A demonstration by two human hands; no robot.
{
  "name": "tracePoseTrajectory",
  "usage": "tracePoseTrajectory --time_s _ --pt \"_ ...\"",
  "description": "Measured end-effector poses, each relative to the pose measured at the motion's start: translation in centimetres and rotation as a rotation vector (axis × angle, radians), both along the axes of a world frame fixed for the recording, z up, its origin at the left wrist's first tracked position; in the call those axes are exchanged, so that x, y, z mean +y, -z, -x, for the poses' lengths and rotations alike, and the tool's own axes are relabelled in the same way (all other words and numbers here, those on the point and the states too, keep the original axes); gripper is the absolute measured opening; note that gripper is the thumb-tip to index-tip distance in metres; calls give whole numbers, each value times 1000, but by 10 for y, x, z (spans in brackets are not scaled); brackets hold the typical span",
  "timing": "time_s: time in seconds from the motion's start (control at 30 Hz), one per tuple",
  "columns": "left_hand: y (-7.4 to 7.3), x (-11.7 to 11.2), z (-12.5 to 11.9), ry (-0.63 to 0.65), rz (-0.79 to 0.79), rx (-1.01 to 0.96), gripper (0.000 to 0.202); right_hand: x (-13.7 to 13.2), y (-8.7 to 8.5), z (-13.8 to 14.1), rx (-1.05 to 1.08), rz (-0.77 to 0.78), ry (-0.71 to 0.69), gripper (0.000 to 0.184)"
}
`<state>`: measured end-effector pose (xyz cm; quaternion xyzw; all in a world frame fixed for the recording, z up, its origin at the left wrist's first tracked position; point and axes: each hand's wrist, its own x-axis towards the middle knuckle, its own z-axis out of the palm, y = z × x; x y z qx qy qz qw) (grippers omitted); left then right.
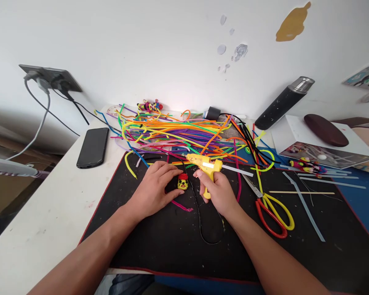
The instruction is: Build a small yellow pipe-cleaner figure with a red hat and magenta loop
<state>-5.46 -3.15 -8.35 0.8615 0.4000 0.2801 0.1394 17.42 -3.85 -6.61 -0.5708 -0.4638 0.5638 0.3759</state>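
My right hand (219, 192) is closed round the handle of a yellow glue gun (204, 164), whose nozzle points left over the black mat (172, 241). My left hand (155, 187) rests on the mat with its fingers curled beside a small yellow and red pipe-cleaner figure (182, 182), touching it. A pink pipe cleaner (182, 205) lies under that hand. The gun's black cord (203, 229) loops toward me across the mat.
A heap of coloured pipe cleaners (178, 133) lies behind the hands. Red and yellow scissors (272, 211) and glue sticks (307, 211) lie right. A black phone (93, 146) lies left, a dark flask (283, 102) and a white box (322, 143) at the back right.
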Motion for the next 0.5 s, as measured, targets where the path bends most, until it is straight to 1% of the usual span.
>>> tracePoseTrajectory --time_s 0.5 --pt "0 0 1 -5 12 -6 46 -1 -2 0 16 9 -3 59"
